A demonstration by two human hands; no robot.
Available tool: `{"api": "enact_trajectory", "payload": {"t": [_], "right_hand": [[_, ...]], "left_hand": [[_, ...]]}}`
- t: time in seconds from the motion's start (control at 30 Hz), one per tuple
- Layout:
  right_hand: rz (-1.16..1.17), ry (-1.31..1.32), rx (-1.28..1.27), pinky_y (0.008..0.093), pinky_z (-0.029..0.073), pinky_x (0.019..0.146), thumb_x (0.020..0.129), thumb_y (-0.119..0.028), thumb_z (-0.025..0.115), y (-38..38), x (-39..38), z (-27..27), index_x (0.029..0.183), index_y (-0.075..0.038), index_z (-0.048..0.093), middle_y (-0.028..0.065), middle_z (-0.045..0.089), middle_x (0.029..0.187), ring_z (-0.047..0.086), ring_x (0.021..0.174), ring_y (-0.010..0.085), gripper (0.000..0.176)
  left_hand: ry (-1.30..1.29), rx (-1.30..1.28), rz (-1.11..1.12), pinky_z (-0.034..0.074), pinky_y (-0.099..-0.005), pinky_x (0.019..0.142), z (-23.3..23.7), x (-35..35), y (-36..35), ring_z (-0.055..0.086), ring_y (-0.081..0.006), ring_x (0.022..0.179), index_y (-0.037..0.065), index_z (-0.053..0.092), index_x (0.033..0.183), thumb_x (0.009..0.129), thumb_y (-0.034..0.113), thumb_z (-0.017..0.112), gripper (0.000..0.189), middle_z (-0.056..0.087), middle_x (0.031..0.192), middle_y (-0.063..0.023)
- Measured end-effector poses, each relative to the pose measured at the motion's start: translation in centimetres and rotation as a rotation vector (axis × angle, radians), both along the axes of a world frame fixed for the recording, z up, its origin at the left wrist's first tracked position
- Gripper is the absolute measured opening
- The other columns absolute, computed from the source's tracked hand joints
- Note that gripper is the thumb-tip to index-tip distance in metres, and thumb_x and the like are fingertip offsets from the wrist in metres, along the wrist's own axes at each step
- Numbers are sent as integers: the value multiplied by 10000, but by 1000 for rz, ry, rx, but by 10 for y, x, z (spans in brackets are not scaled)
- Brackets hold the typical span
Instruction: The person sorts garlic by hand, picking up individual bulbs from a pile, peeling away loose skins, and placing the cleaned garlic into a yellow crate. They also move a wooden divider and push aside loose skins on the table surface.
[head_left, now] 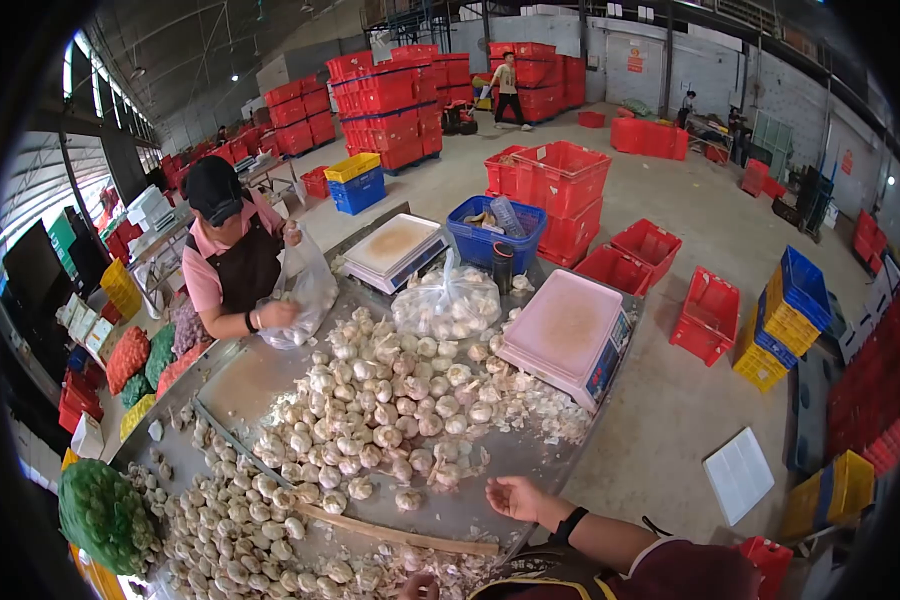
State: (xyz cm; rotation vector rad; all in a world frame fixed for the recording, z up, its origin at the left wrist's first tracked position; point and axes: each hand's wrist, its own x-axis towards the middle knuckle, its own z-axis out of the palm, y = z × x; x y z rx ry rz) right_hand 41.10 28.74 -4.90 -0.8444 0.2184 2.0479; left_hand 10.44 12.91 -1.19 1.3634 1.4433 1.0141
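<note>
A large pile of loose garlic bulbs (380,400) lies on a metal table (250,380). My right hand (515,495) hovers palm up at the table's near edge, fingers apart and empty, just right of the nearest bulbs; a black band circles its wrist. Only a sliver of my left hand (417,585) shows at the bottom edge, by garlic skins, and its grip is hidden. A thin wooden strip (400,535) separates this pile from a second heap of garlic (230,520). Across the table a person in a pink shirt holds a clear plastic bag (305,290) with both hands.
A filled clear bag of garlic (448,305) stands between two scales (395,248) (568,330). A blue crate (495,232) sits behind them, with red crates (560,180) stacked on the floor. Green mesh sack (105,515) at the left. A white board (738,473) lies on the floor.
</note>
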Motion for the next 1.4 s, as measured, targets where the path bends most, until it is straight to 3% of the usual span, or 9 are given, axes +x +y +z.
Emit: {"api": "enact_trajectory", "payload": {"t": [0.23, 0.33, 0.37, 0.47, 0.7, 0.87, 1.0, 1.13, 1.4], "right_hand": [[92, -89, 60, 348, 535, 815, 928, -184, 537, -23, -39, 27, 1081, -54, 621, 86, 659, 985, 634, 914, 222, 218], [101, -155, 30, 349, 535, 817, 933, -185, 526, -35, -50, 15, 1079, -55, 622, 85, 661, 986, 636, 906, 227, 217], [110, -176, 7, 346, 535, 817, 935, -183, 524, -39, -53, 13, 1075, -56, 623, 85, 665, 983, 638, 896, 228, 213], [148, -199, -33, 344, 535, 812, 937, -186, 524, -45, -64, 9, 1070, -61, 624, 86, 668, 981, 641, 888, 225, 208], [319, -236, -3, 324, 536, 776, 918, -164, 571, -24, -96, 29, 1118, -72, 588, 91, 673, 968, 644, 866, 204, 221], [492, -1249, 756, 298, 531, 699, 780, -125, 735, 0, -80, 23, 1318, -93, 415, 102, 549, 1109, 637, 772, 159, 627], [528, -1651, 1092, 325, 524, 760, 708, -87, 761, 32, -55, 21, 1364, -153, 376, 167, 393, 1260, 586, 926, 297, 763], [621, -1726, 1233, 410, 513, 832, 718, -146, 775, 61, -47, 31, 1387, -214, 371, 194, 322, 1360, 540, 1062, 396, 785], [760, -1695, 1512, 473, 443, 961, 712, -247, 798, 139, -51, -7, 1390, -222, 407, 244, 205, 1476, 439, 1225, 455, 783]], "left_hand": [[427, -115, -160, 532, -372, 726, 3, -44, -15, 669, -302, 850, 38, 638, 1103, 899, 262, 614, 304, 680, 961, -181], [177, -278, -114, 530, -379, 743, -38, -71, -22, 671, -302, 858, 46, 631, 1131, 903, 278, 611, 326, 680, 957, -186], [304, -175, -130, 535, -381, 762, -47, -79, -25, 678, -294, 874, 68, 635, 1144, 901, 323, 614, 353, 679, 992, -200], [376, -180, -89, 511, -356, 593, -16, -87, -26, 653, -236, 688, 46, 645, 1004, 855, 277, 622, 276, 667, 810, -119], [429, -222, 68, 529, -377, 673, -5, -92, -39, 669, -295, 736, 30, 643, 1004, 815, 204, 653, 257, 664, 814, -163], [445, -101, 151, 519, -389, 671, -8, -65, -30, 646, -301, 706, 48, 625, 1038, 803, 200, 666, 283, 635, 923, -180], [421, -181, 243, 512, -437, 745, 21, -15, 15, 600, -365, 904, 91, 559, 1164, 795, 212, 671, 404, 555, 1124, -183], [633, -88, 321, 521, -448, 759, 3, 25, 47, 597, -372, 958, 101, 534, 1203, 785, 240, 689, 467, 520, 1190, -167], [562, -296, 473, 514, -434, 747, -34, 57, 44, 599, -351, 914, 168, 615, 1083, 748, 188, 699, 346, 556, 1051, -116]]}}
